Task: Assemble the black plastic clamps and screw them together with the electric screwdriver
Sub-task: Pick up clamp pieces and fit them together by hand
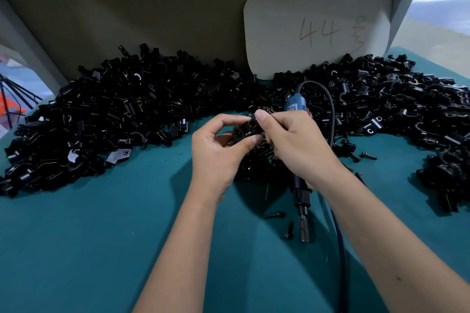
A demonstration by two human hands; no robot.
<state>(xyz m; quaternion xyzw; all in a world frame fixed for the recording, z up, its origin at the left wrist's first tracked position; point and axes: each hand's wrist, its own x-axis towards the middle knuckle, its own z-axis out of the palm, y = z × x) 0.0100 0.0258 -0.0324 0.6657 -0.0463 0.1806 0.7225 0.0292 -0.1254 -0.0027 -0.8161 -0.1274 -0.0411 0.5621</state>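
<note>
Two black clamp pieces [248, 129] sit pressed together between both hands, held up just above the green table [101, 249], in the middle of the view. The left hand [216, 152] curls its thumb and fingers round the pieces to keep them from slipping. The right hand [292, 145] pinches them from the other side, probably lining up the round hole for a screw. The electric screwdriver [301, 201] lies on the table under the right wrist, its tip pointing toward the person, close by so it is easy to grab next. A few loose screws [276, 215] lie beside its tip. Big heaps of black parts [122, 114] curve around the work spot, within easy reach. A white card [318, 28] leans on the wall behind.
</note>
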